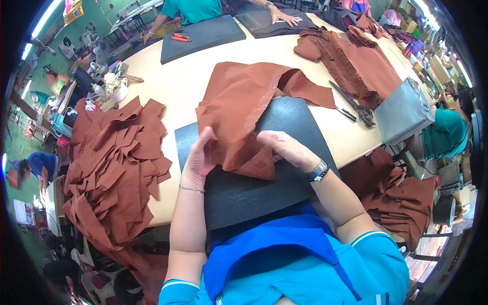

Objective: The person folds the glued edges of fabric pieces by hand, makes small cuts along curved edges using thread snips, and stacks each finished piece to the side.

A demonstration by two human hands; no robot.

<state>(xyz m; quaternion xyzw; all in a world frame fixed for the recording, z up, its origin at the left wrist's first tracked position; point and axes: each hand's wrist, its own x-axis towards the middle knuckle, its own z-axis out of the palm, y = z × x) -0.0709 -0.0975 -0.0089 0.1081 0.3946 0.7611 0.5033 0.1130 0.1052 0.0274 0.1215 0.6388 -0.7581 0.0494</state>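
Note:
A large piece of rust-brown cloth [244, 94] rises in a fold over the black board [244, 201] in front of me. Its lower corner hangs between my two hands, and its far right part reaches onto the pale table. At the cloth's left edge, my left hand [203, 152] grips it, with the fingers partly hidden behind the fabric. My right hand [288, 147], with a watch at the wrist, has the right side of the same piece, its fingertips partly covered by the folds.
A heap of brown cut pieces [117, 168] covers the table's left side. More brown cloth [351, 66] lies at the back right, near dark scissors [356, 104] and a grey box [404, 112]. Across the table, a co-worker's hand [284, 16] rests on dark fabric beside another black board [203, 38].

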